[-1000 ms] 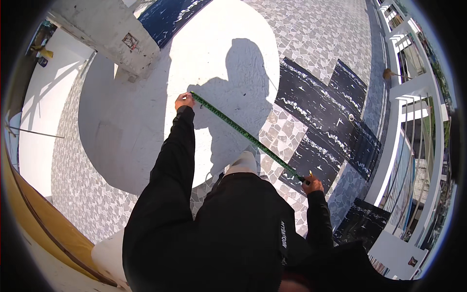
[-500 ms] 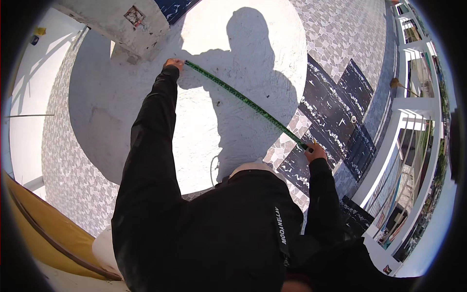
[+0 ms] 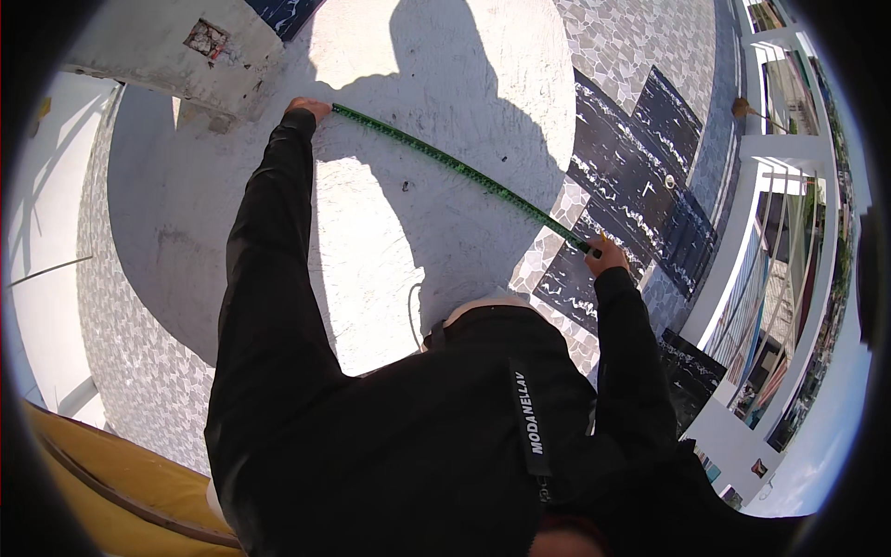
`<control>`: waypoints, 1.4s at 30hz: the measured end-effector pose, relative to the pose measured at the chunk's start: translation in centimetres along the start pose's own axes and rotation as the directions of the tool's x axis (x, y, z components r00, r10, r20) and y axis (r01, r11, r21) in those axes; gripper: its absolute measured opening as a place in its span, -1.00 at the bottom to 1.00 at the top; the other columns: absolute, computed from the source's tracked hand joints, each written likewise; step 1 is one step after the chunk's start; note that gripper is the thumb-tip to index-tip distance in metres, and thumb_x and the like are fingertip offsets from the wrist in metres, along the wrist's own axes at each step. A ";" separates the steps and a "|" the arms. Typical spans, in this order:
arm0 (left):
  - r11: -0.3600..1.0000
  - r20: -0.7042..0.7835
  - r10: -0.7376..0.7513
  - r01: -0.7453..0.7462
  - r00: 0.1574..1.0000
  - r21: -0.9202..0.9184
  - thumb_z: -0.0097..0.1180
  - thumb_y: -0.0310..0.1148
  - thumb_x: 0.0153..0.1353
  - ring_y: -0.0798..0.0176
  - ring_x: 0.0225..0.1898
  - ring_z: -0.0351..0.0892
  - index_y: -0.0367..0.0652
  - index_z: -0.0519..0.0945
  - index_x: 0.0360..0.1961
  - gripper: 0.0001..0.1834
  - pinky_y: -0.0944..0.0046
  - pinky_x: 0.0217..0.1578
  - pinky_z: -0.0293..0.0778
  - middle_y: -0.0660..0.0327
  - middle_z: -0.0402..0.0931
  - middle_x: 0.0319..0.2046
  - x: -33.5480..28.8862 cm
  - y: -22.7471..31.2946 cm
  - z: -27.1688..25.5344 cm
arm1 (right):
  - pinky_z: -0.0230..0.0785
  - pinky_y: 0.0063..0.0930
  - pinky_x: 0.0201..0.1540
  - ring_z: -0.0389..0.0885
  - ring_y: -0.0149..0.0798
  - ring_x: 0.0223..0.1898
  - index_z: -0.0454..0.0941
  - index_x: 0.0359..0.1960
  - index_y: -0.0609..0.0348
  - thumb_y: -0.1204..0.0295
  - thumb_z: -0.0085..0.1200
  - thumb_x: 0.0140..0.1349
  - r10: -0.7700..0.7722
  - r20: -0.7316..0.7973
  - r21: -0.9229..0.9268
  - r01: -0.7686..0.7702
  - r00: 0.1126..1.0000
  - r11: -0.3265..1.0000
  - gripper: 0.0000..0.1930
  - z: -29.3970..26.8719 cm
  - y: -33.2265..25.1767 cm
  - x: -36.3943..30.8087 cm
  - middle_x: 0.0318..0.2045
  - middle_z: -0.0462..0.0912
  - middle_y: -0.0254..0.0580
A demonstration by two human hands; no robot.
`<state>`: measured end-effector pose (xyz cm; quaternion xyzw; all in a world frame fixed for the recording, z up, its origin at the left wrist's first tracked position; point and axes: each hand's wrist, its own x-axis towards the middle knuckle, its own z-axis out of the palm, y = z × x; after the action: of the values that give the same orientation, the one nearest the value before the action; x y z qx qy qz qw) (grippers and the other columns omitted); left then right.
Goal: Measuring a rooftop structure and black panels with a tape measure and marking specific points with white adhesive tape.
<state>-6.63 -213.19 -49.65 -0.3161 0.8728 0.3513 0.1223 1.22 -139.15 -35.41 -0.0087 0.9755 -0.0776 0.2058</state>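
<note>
A green tape measure point(image 3: 455, 164) is stretched in a slant over a rounded white slab point(image 3: 367, 251). My left hand point(image 3: 311, 109), at the far end of the tape near a pale block, has its fingers closed on that end. Toward the lower right, my right hand point(image 3: 608, 255) grips the other end of the tape, over black tiles with white veins point(image 3: 617, 195). Small details of the fingers on each end are hard to make out. My shadow covers much of the slab under the tape.
A pale block point(image 3: 167, 46) with a broken square recess stands at the upper left. Patterned stone-look flooring point(image 3: 622, 37) surrounds the slab. White railing pillars point(image 3: 789, 148) run along the right, and a mustard-yellow surface point(image 3: 121, 483) lies at the lower left.
The view has shifted, so the slab and block appear higher and further left. Both hands keep hold of the tape, which stays stretched; its right end sits slightly higher in view.
</note>
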 end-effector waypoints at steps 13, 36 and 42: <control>0.987 -0.017 0.026 -0.023 1.000 0.158 0.34 0.01 -0.05 0.19 -0.19 0.65 -0.14 0.72 -0.27 -0.54 0.25 -0.10 0.49 0.13 0.69 -0.28 -3.5 2.3 -3.1 | 0.47 -0.21 0.00 0.64 -0.05 -0.13 0.67 -0.11 -0.24 0.29 0.17 0.00 0.104 0.126 0.011 -0.106 0.987 0.994 -0.66 0.3 -0.8 -0.5 -0.23 0.66 -0.15; 0.871 -0.113 0.223 -0.146 0.968 0.469 0.21 0.02 0.07 0.08 -0.31 0.64 -0.23 0.68 -0.34 -0.54 0.11 -0.21 0.46 0.04 0.66 -0.40 -1.2 1.1 -3.1 | 0.47 -0.17 0.01 0.61 -0.14 0.00 0.64 -0.05 -0.31 0.36 0.07 0.09 0.153 0.088 -0.012 -0.152 0.984 0.988 -0.65 1.1 -1.0 0.3 -0.09 0.66 -0.30; 0.859 -0.174 0.195 -0.083 0.965 0.505 0.24 0.01 0.06 0.06 -0.33 0.65 -0.21 0.69 -0.36 -0.56 0.09 -0.24 0.47 0.04 0.66 -0.40 -1.6 -0.2 -3.9 | 0.48 -0.14 -0.02 0.61 -0.12 0.00 0.65 -0.05 -0.32 0.37 0.08 0.09 0.120 0.128 0.010 -0.123 0.984 0.992 -0.64 0.7 -1.8 0.2 -0.10 0.66 -0.27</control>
<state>-5.24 -215.21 -46.27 -0.2468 0.9620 0.0880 0.0763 1.32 -141.02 -35.87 0.0478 0.9584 -0.0730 0.2719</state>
